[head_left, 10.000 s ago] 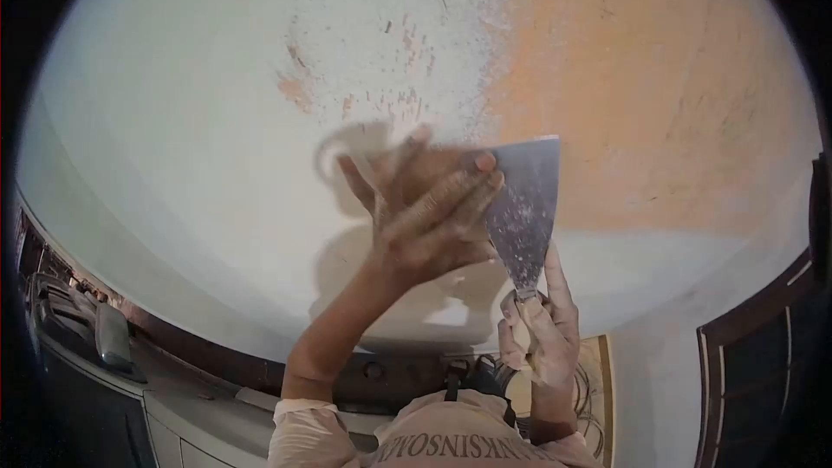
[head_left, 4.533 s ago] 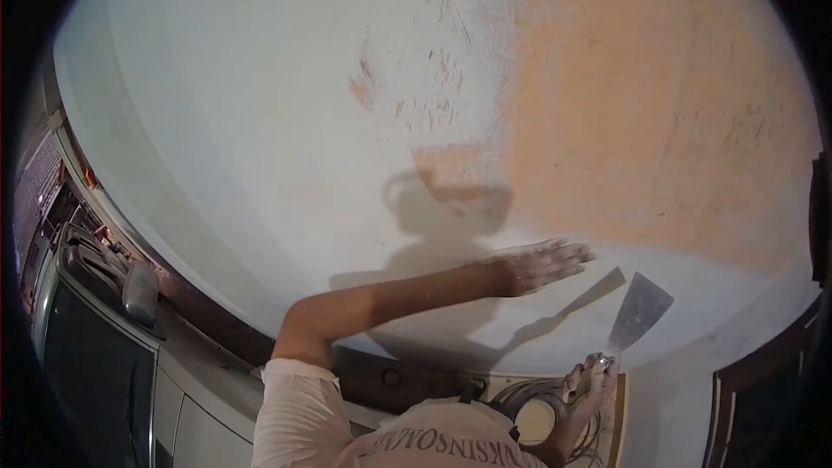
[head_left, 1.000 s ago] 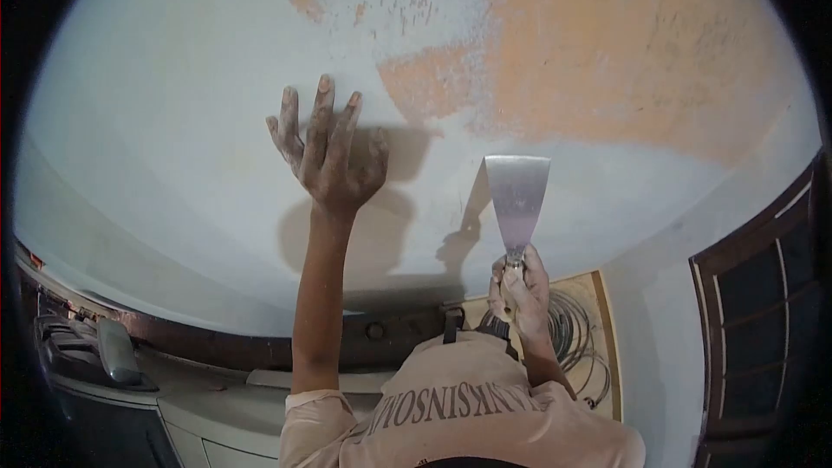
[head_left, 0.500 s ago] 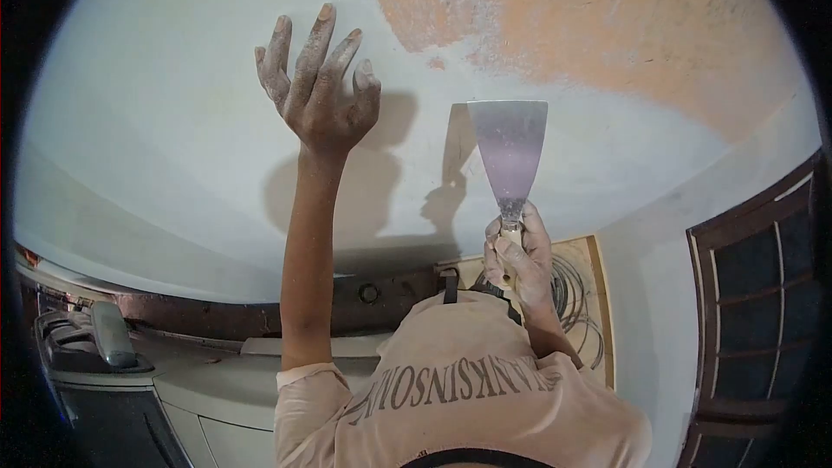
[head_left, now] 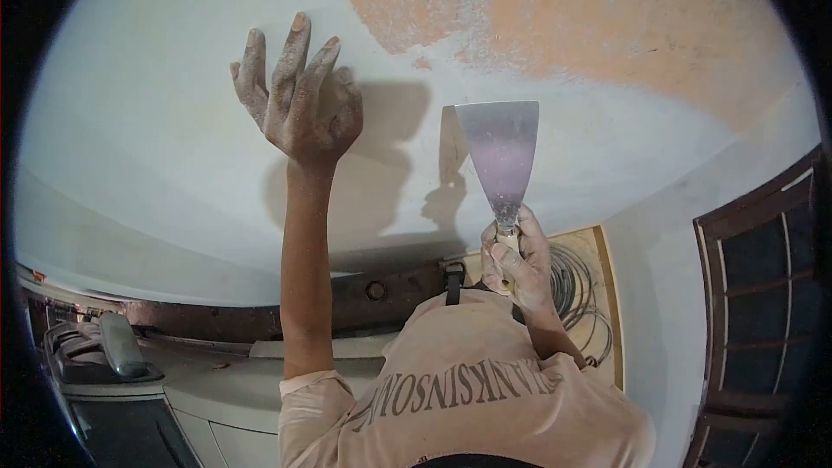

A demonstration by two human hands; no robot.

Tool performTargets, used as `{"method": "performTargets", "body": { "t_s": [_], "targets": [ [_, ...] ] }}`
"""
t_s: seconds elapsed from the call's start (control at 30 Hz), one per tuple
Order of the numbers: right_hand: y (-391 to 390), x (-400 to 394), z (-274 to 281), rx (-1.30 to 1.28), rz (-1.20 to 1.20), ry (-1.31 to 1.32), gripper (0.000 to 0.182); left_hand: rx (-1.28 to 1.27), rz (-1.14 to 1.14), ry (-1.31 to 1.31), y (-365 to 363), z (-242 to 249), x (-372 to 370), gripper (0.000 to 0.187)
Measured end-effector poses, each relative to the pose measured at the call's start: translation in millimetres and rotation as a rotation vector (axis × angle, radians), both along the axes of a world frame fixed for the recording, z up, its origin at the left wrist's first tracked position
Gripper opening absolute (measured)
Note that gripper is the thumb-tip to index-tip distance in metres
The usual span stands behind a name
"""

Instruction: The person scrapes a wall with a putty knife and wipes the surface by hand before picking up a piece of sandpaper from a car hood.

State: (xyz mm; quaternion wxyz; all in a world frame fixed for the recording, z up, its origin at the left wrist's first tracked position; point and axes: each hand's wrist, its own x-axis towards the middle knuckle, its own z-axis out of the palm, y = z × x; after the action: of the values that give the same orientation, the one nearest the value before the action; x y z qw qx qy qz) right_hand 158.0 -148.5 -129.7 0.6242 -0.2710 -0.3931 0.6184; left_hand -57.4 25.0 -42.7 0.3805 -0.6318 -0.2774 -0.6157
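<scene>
My right hand point(head_left: 530, 270) is closed around the pale handle of a putty knife point(head_left: 503, 152), thumb along the front. Its wide metal blade points up, with the straight edge at the top, and casts a shadow on the wall. My left hand point(head_left: 305, 108) is raised in front of the wall point(head_left: 199, 173), fingers apart and loosely curved, with nothing in it. White dust coats the fingers of both hands. Higher up, the whitish wall has a rough-edged orange patch point(head_left: 598, 17).
At lower left, a grey cabinet-like surface point(head_left: 234, 377) bears a dark tray point(head_left: 87, 351) with a grey object. Coiled cable point(head_left: 568, 286) lies by a wooden board on the right. A dark wood-framed door or window point(head_left: 754, 295) stands at far right.
My left hand has shifted a little left and down in view, its fingers still apart. The putty knife has moved slightly left, still in my right hand. The view has shifted slightly.
</scene>
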Motion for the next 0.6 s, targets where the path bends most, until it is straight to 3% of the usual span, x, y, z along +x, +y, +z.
{"method": "performTargets", "body": {
  "t_s": [0.6],
  "targets": [
    [5, 14, -5, -0.015, 0.043, 0.058, 0.055, -0.029, 0.017, -0.02, 1, -2, 8, 0.017]
  ]
}}
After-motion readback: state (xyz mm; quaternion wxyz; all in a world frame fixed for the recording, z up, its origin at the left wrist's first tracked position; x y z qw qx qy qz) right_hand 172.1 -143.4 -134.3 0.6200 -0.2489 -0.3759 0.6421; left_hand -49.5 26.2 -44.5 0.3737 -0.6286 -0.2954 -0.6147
